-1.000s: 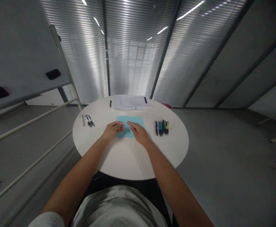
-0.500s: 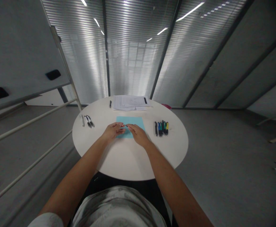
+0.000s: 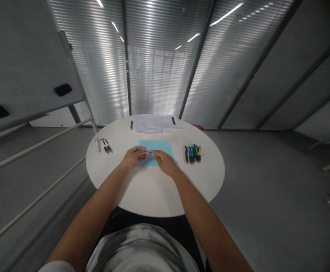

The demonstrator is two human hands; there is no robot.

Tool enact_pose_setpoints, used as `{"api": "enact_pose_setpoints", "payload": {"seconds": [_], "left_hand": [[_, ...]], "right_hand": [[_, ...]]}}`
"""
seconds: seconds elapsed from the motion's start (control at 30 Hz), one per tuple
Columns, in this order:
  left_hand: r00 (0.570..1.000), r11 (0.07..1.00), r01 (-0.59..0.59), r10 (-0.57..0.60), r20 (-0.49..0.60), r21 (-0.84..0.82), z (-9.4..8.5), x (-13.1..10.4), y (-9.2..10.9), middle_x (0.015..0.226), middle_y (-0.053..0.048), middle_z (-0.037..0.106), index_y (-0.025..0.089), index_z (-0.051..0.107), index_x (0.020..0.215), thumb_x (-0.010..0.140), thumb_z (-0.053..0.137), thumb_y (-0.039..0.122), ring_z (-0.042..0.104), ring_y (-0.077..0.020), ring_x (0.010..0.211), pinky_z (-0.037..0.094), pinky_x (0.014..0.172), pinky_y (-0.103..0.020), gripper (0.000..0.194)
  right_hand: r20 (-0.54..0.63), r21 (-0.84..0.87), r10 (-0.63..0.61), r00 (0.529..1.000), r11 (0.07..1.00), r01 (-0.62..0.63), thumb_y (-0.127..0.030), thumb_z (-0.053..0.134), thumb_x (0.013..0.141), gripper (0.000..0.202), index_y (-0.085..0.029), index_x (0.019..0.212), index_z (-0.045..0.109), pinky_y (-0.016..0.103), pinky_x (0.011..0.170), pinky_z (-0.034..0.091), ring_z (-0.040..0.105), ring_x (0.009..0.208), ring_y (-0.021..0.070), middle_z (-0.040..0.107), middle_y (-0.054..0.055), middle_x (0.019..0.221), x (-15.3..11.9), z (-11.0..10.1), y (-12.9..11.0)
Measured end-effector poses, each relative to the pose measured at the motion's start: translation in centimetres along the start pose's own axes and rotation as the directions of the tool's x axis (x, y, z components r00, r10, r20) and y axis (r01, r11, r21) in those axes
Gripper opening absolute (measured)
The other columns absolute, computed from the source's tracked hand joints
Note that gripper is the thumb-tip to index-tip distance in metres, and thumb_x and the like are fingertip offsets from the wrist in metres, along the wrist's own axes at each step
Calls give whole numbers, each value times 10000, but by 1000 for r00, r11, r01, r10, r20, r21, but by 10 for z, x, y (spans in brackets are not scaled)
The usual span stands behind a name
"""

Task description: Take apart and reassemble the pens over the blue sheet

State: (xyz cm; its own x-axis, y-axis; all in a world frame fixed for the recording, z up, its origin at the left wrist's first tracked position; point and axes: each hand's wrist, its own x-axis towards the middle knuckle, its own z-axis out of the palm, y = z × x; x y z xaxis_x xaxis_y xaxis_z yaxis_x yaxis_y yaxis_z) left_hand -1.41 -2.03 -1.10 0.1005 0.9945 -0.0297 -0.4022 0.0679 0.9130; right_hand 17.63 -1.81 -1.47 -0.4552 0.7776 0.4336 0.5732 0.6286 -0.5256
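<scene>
Over a light blue sheet, both hands meet at a thin, dark pen, of which only a short stretch shows between the fingertips. My left hand pinches one end of it, its lower fingers curled loosely below. At the other end my right hand is closed, thumb and fingers pressed together. Whether the pen is whole or in parts is too small to tell. To the right lies a row of several pens with black, blue, green and yellow bodies. A few black-and-white pens lie on the left.
The round white table carries everything. At its far side rest stacked printed papers, with a dark pen beside them. Small bits lie right of the pen row. A whiteboard frame stands close on the left.
Both hands stay over the blue sheet, with the fingers shifting slightly around the pen. My right hand's fingertips have dropped a little. The pens on the table have not moved.
</scene>
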Motion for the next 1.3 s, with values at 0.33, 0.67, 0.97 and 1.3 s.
{"api": "enact_pose_setpoints", "payload": {"seconds": [0.33,0.67,0.97,1.3], "left_hand": [[1000,993,-1,0,9,119,0,-1,-3,729,-46,642,125,629,860,653,773,352,646,-154,680,521,719,-324,340],[999,953,-38,33,22,299,4,-2,-3,676,-30,633,128,672,797,614,761,388,553,-104,551,466,593,-259,330],[999,935,-42,33,32,352,1,-1,-3,611,-21,613,129,665,770,648,736,385,547,-104,529,447,572,-250,292],[997,893,-71,77,4,443,4,-3,-3,595,-21,600,136,657,775,672,707,421,536,-109,519,430,526,-240,308]], "right_hand": [[17,-19,11,1000,1000,-10,-391,319,977,369,-286,1216,580,301,870,439,577,966,157,648,36,1044,0,1,-1],[23,-60,33,999,998,-31,-397,389,958,324,-241,1161,587,259,783,423,573,866,143,626,43,973,0,0,-8],[-18,-101,13,1000,995,-15,-353,451,936,218,-244,1054,599,250,760,413,578,867,151,621,33,926,1,0,-12],[-17,-34,54,998,998,-54,-358,472,920,176,-241,1004,573,231,682,401,581,798,137,642,15,919,0,2,-11]]}}
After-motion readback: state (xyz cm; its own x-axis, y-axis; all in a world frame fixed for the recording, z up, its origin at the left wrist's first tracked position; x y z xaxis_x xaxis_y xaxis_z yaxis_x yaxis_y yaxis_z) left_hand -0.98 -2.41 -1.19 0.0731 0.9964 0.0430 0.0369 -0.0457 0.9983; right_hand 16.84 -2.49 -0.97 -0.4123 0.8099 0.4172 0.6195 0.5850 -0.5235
